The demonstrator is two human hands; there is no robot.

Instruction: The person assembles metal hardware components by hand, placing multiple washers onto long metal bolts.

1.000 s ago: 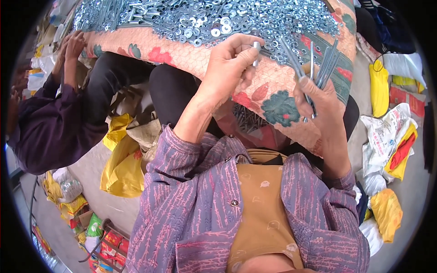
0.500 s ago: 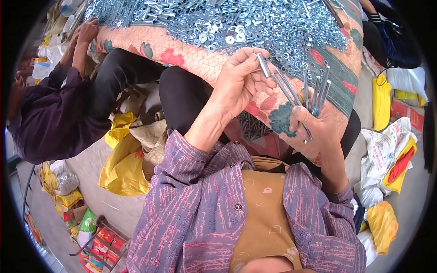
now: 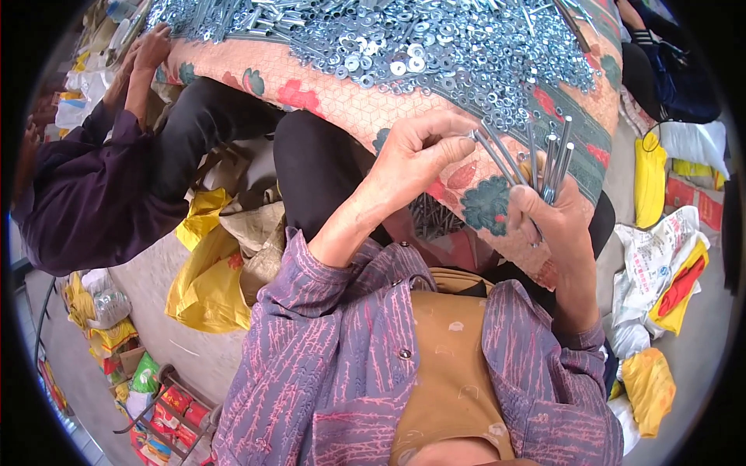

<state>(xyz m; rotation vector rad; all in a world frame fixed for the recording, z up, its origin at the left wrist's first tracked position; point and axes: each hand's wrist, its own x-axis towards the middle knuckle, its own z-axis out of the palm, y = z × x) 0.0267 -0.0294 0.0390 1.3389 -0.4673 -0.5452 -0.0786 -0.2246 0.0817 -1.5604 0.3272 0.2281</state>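
My right hand is closed around several slim, shiny metal rods, which fan upward out of the fist. Two of them lean left toward my other hand. My left hand is closed in a pinch beside the tips of those leaning rods. At its fingertips shows the bright end of a short metal tube, mostly hidden by the fingers. Whether the tube touches a rod I cannot tell. Behind both hands a large heap of washers and nuts covers the flower-patterned cloth.
Metal tubes and rods lie at the heap's far left. Below the cloth's edge, more metal pieces sit between my knees. Another person's sleeve is at left. Yellow bags and a white sack lie on the floor.
My left hand has moved right and down, bringing the short tube to the tips of the leaning rods. Its fingers have curled in closer. My right hand has shifted slightly right.
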